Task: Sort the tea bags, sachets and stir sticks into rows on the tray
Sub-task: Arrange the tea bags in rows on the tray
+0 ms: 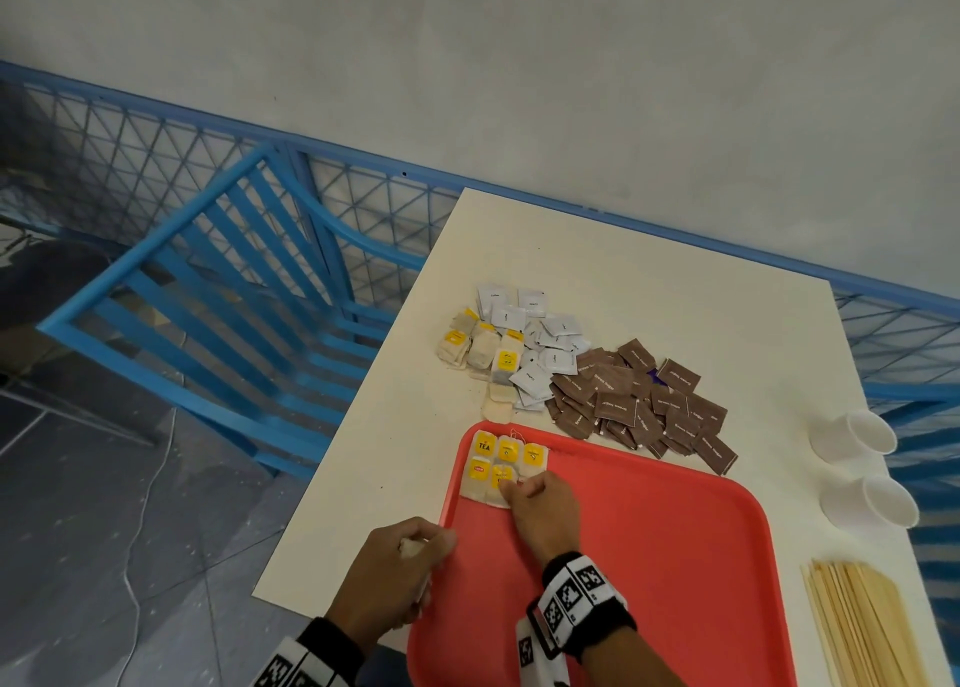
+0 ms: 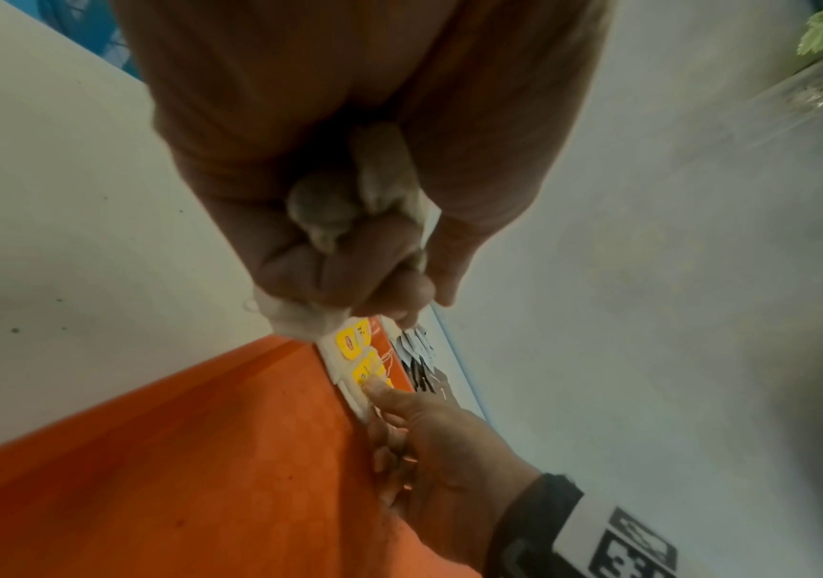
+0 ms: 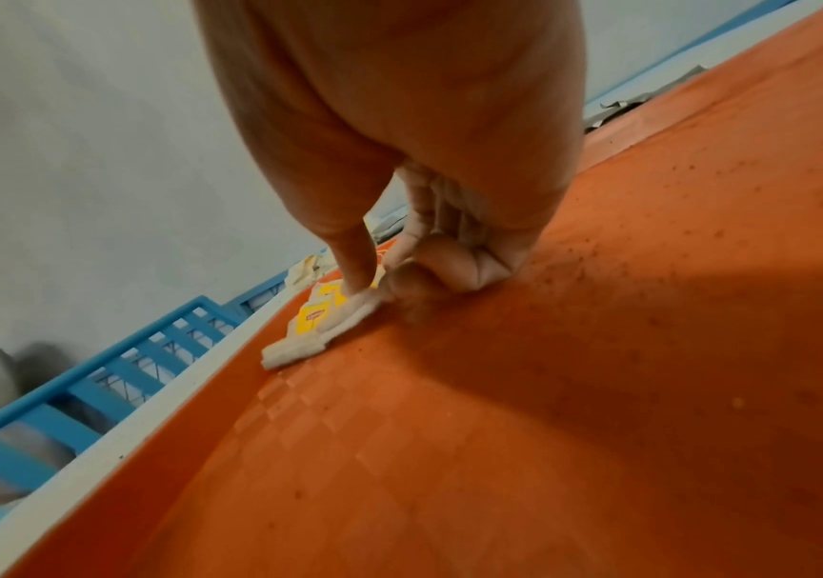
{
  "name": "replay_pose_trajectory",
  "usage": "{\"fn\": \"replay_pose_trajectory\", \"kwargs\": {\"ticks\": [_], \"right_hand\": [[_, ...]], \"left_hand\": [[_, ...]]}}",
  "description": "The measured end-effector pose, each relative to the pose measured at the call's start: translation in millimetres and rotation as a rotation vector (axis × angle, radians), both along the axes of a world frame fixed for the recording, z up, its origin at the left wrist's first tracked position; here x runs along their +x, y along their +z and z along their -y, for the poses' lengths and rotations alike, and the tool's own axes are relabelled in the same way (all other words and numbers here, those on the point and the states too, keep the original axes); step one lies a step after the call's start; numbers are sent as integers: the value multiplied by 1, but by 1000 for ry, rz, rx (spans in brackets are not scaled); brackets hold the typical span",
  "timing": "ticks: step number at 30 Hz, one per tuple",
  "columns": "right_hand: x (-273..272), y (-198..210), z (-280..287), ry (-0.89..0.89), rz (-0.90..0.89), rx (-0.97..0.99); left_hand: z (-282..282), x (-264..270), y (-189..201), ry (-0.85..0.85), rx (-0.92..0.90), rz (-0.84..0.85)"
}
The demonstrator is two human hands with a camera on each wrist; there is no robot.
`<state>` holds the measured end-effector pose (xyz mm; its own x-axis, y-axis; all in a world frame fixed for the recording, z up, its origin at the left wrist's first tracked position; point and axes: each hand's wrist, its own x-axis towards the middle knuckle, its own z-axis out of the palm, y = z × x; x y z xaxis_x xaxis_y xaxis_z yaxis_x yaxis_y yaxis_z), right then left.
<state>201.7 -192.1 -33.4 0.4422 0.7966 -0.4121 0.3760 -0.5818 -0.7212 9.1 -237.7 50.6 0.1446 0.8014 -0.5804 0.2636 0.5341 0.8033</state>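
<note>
Barely started: my right hand (image 1: 543,512) is pinching a tea bag (image 1: 500,484) into the tray (image 1: 649,556) row, my left hand (image 1: 397,572) is clutching spare bags (image 2: 380,187); sachets (image 1: 639,400) and stir sticks (image 1: 862,624) are waiting.

Both bare forearms wear black wristbands (image 1: 584,603) carrying white blocks printed with square black-and-white marker codes

On the bench (image 1: 649,281), a red tray (image 1: 649,556) holds a few tea bags (image 1: 506,465) in its far left corner, where the right hand (image 1: 545,512) touches one. The left hand (image 1: 395,577) grips white bags at the tray's left rim. Beyond the tray lie loose tea bags (image 1: 478,348), white sachets (image 1: 540,343) and brown sachets (image 1: 644,406); stir sticks (image 1: 862,624) lie right.
</note>
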Motion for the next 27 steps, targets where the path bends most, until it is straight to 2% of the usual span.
{"fn": "replay_pose_trajectory", "kwargs": {"ticks": [4, 6, 10, 13, 15, 17, 19, 22, 27], "right_hand": [[-4, 3, 0, 78, 99, -38], [-2, 10, -1, 112, 105, -40], [4, 52, 8, 206, -23, 179], [8, 101, 27, 475, -113, 376], [9, 126, 42, 751, -27, 440], [13, 140, 53, 959, 126, 419], [17, 144, 59, 1021, 230, 441], [21, 138, 66, 1012, 301, 449], [29, 130, 72, 978, 276, 436]], "left_hand": [[-3, 1, 3, 73, -51, 68], [-7, 2, 5, 146, -130, 160], [-15, 4, 12, 228, -275, 437], [-19, 14, 16, 216, -312, 548], [-20, 25, 18, 204, -343, 623], [-20, 38, 23, 201, -361, 707], [-19, 48, 23, 188, -360, 734], [-17, 58, 21, 138, -330, 717], [-8, 67, 27, 117, -211, 533]]}}
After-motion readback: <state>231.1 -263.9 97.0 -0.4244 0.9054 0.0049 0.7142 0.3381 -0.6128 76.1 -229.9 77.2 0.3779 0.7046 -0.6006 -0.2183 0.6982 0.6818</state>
